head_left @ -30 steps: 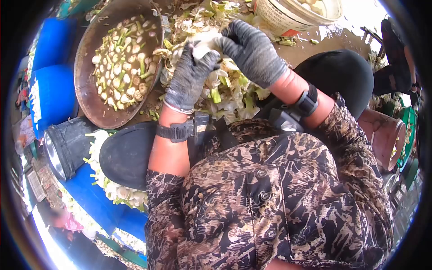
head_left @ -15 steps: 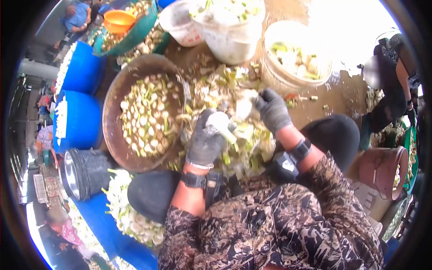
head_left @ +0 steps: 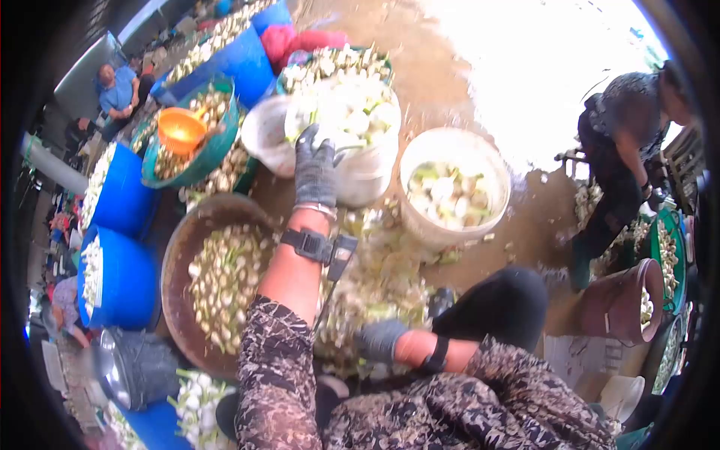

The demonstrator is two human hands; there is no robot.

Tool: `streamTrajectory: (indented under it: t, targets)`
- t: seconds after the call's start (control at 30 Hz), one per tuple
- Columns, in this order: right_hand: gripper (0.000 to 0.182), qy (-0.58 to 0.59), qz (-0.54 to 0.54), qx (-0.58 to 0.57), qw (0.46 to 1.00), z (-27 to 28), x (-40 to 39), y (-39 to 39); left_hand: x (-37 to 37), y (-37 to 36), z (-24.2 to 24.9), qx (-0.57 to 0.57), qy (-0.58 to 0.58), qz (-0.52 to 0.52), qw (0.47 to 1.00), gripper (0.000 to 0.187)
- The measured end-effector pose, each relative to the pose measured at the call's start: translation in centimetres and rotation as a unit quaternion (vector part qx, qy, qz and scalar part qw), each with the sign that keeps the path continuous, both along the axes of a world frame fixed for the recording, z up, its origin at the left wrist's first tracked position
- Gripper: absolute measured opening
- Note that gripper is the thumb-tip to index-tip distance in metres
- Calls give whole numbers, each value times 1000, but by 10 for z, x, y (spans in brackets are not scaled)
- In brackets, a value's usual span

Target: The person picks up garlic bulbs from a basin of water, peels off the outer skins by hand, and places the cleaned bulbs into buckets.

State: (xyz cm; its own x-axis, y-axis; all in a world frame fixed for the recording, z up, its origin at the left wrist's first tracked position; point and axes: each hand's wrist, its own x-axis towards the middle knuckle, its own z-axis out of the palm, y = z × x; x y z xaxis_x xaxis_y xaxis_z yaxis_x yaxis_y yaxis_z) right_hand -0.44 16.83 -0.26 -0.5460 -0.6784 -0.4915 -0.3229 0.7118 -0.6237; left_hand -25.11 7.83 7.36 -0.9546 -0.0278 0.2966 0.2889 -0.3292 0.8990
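My left hand (head_left: 316,171), in a grey glove, reaches forward to the near left rim of a white bucket (head_left: 367,176) heaped with pale, garlic-like bulbs (head_left: 360,112). Its fingers are stretched and apart, with no bulb showing in them. Low in front of my body, my gloved right hand (head_left: 381,341) rests over a pile of peelings and cut green stems (head_left: 375,277). Its fingers are blurred against the scraps. Left of the pile stands a wide brown basin (head_left: 174,300) of small bulbs and stem pieces.
Another white bucket (head_left: 455,234), partly filled with bulbs, stands right of the pile. Blue tubs (head_left: 124,281), a green basin (head_left: 176,178) with an orange colander (head_left: 181,131), and a dark bucket (head_left: 139,367) line the left. A person (head_left: 630,142) bends at right, near a brown bucket (head_left: 622,304).
My left hand has moved from over the scraps, where it held a stemmed white bulb, forward to the bucket. My right hand has dropped lower and closer to me. The view has shifted.
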Motion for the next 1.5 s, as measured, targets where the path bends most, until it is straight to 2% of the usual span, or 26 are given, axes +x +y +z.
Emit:
streamTrajectory:
  t: [0.03,0.1,0.17,0.2,0.23,0.3,0.33,0.37,0.43,0.47,0.5,0.57,0.6,0.63,0.67,0.7,0.73,0.77,0.83,0.9,0.97,1.1,1.3,1.37,1.43,1.5]
  targets:
    - [43,-36,2,5,999,-1,-4,-1,-37,6,4,-117,100,78,985,42]
    - [40,-4,28,-18,999,-4,-5,1,-77,19,21,-292,209,200,912,44]
    - [40,-7,17,-8,1000,-15,-10,2,-99,26,23,-509,154,253,808,47]
    - [39,-7,8,3,1000,-13,-15,5,-104,29,21,-641,80,220,731,50]
    - [39,-13,0,12,1000,-10,-16,6,-107,30,16,-756,-1,180,629,52]
    - [39,4,2,28,1000,-13,-23,12,-113,27,5,-749,-59,157,641,55]
    - [38,11,-2,9,1000,-21,-23,12,-113,26,9,-775,-22,163,610,55]
    - [37,16,-6,-12,1000,-23,-23,11,-106,23,16,-778,-19,158,608,55]
    - [37,5,-9,-25,1000,-27,-23,13,-91,7,24,-727,94,232,640,54]
    - [36,7,-13,-34,999,-32,-23,13,-93,-17,4,-657,191,286,671,45]
    - [35,13,-18,-41,999,-37,-24,13,-80,-43,-8,-580,232,315,715,43]
    - [35,25,-18,-35,999,-53,-26,14,-44,-99,-33,-527,163,348,758,33]
    - [35,29,-17,-33,999,-59,-26,13,-24,-129,-56,-475,82,338,808,28]
    - [35,30,-18,-32,999,-60,-28,13,-16,-177,-111,-450,-26,335,827,29]
    - [35,25,-13,-30,999,-59,-30,12,-12,-233,-186,-487,-104,322,805,33]
    - [35,19,-6,-29,999,-59,-32,10,-5,-307,-295,-566,-125,223,784,32]
    - [38,26,-4,-8,1000,-61,-31,7,24,-314,-283,-828,-153,23,539,35]
    - [38,29,-2,-6,1000,-73,-29,6,43,-314,-278,-827,-175,-117,521,36]
    - [39,53,-17,-64,996,-105,-23,5,70,-312,-284,-805,-263,-130,515,36]
    - [39,25,1,-20,999,-80,-31,-1,84,-308,-288,-795,-299,-111,515,36]
    - [38,-25,17,52,998,-58,-33,-13,91,-310,-289,-791,-312,-101,517,36]
    - [37,15,-4,13,1000,-92,-28,-16,102,-313,-285,-782,-328,-85,523,36]
    - [37,5,50,25,998,-94,-28,-22,120,-327,-276,-774,-343,-56,530,36]
    - [38,-15,4,51,999,-87,-25,-27,128,-332,-270,-770,-349,-39,533,36]
    - [39,-2,1,17,1000,-82,-27,-31,135,-343,-262,-763,-351,-3,542,36]
    - [43,-7,-16,-6,1000,-36,-36,-37,134,-342,-229,-735,-347,60,580,36]
